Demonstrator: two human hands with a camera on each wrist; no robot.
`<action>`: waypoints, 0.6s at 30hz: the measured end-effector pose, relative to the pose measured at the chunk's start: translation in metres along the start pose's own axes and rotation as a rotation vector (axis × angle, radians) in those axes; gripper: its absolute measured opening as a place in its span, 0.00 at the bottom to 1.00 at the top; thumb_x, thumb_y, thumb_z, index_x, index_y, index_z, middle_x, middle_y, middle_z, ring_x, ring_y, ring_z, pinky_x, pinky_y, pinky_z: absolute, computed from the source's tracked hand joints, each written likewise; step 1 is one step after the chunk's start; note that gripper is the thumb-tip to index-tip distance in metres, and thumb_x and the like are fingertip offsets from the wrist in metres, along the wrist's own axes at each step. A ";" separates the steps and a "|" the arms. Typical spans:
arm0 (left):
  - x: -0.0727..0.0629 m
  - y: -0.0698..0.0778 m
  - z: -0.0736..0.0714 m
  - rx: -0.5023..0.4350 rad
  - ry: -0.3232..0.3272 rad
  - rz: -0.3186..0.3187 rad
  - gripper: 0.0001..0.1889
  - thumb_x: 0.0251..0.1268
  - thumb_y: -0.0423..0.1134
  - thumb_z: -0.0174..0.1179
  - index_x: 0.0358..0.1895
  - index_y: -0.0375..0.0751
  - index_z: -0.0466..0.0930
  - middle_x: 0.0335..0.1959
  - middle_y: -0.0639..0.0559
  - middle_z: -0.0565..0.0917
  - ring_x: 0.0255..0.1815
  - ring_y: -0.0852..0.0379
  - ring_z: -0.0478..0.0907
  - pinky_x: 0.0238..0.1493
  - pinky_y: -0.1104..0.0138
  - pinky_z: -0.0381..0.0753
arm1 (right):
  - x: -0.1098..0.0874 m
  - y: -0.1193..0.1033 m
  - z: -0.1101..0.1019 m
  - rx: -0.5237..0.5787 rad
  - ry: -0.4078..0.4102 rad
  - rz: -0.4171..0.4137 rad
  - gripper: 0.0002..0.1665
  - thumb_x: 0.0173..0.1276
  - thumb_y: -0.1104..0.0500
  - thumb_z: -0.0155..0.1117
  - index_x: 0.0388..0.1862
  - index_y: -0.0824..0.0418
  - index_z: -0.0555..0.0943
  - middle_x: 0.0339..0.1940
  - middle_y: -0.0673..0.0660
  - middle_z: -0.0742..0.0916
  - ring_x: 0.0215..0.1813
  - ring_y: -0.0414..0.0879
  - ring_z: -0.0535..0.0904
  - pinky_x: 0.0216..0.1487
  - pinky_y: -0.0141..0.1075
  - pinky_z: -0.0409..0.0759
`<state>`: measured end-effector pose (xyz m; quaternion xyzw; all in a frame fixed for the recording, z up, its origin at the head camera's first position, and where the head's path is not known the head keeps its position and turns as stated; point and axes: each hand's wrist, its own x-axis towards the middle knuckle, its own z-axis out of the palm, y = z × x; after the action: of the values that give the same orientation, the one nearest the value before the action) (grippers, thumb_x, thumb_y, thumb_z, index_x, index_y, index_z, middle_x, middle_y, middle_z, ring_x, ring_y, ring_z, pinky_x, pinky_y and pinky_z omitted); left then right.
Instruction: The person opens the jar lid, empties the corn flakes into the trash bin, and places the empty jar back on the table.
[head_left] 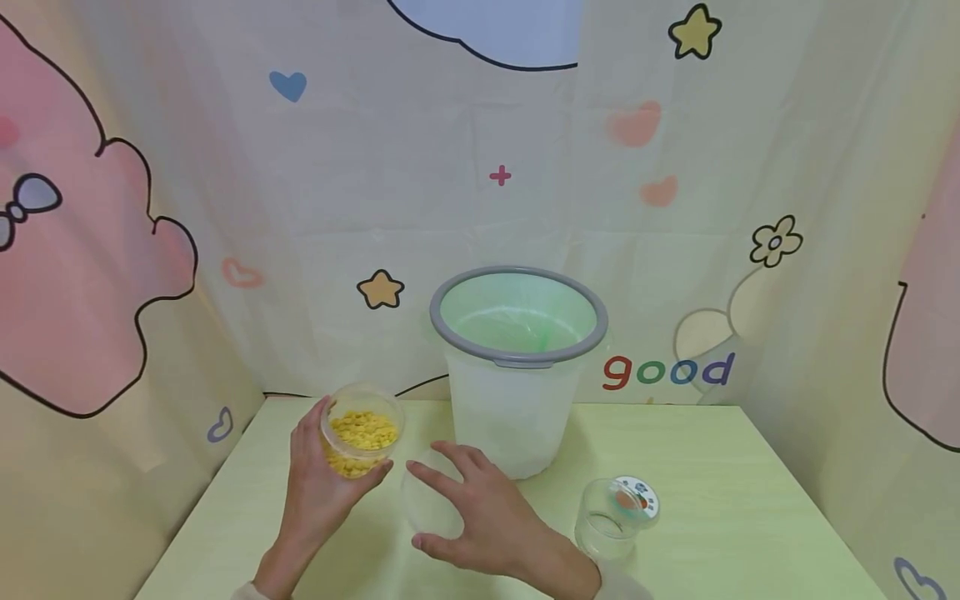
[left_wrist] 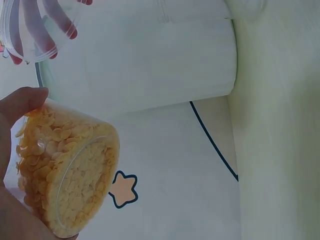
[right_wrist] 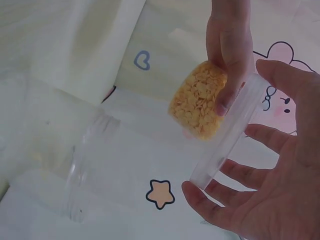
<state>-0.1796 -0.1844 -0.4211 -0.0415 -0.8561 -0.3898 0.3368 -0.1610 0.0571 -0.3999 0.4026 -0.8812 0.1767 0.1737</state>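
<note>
My left hand (head_left: 322, 475) grips a clear plastic jar (left_wrist: 102, 125) that is partly filled with yellow flakes (head_left: 365, 431). The jar's mouth is uncovered and tilts toward the head camera. Just to its right, my right hand (head_left: 491, 512) holds a clear round lid (right_wrist: 227, 137) by its rim, thumb on one side and fingertips on the other. The lid is apart from the jar and shows faintly in the head view. In the left wrist view, the right fingers (left_wrist: 37, 35) show through the lid.
A white bin (head_left: 510, 417) with a grey rim (head_left: 517, 358) stands at the back of the pale table (head_left: 697, 492). Right of my right hand is a second clear jar (head_left: 603, 521), with a printed round label (head_left: 636, 498) at its upper side. Patterned cloth (head_left: 360, 167) hangs behind and at both sides.
</note>
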 end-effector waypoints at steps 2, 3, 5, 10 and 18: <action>0.000 -0.002 -0.002 -0.003 0.004 -0.001 0.62 0.30 0.42 0.84 0.74 0.43 0.53 0.67 0.39 0.65 0.66 0.42 0.62 0.58 0.39 0.72 | 0.001 -0.003 0.004 -0.010 -0.008 -0.012 0.42 0.60 0.33 0.65 0.73 0.37 0.66 0.72 0.54 0.72 0.69 0.51 0.71 0.61 0.45 0.78; 0.000 -0.003 -0.003 -0.004 0.006 -0.001 0.62 0.30 0.42 0.84 0.74 0.43 0.53 0.67 0.39 0.65 0.66 0.42 0.62 0.58 0.39 0.72 | 0.001 -0.004 0.007 -0.015 -0.013 -0.018 0.42 0.60 0.33 0.65 0.73 0.37 0.66 0.72 0.54 0.72 0.68 0.51 0.71 0.61 0.45 0.79; 0.000 -0.005 -0.004 -0.005 0.008 -0.003 0.62 0.30 0.42 0.84 0.74 0.43 0.53 0.67 0.39 0.65 0.66 0.42 0.62 0.58 0.39 0.72 | 0.002 -0.006 0.011 -0.025 -0.027 -0.022 0.42 0.61 0.33 0.64 0.74 0.37 0.65 0.72 0.54 0.71 0.68 0.50 0.71 0.60 0.46 0.79; 0.001 -0.008 -0.006 0.006 0.009 -0.005 0.62 0.31 0.42 0.83 0.75 0.43 0.52 0.67 0.38 0.65 0.66 0.41 0.62 0.57 0.38 0.72 | 0.005 -0.012 0.020 -0.038 -0.045 -0.042 0.42 0.61 0.33 0.64 0.74 0.37 0.65 0.72 0.53 0.71 0.68 0.50 0.71 0.60 0.46 0.78; 0.001 -0.012 -0.010 0.018 0.019 -0.018 0.62 0.30 0.42 0.84 0.74 0.43 0.53 0.67 0.39 0.65 0.65 0.41 0.62 0.56 0.39 0.72 | 0.006 -0.017 0.035 -0.101 -0.084 -0.078 0.41 0.62 0.33 0.62 0.73 0.39 0.66 0.71 0.55 0.72 0.67 0.50 0.72 0.59 0.45 0.78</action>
<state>-0.1790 -0.2006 -0.4234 -0.0270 -0.8568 -0.3854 0.3417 -0.1573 0.0269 -0.4251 0.4345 -0.8791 0.1079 0.1634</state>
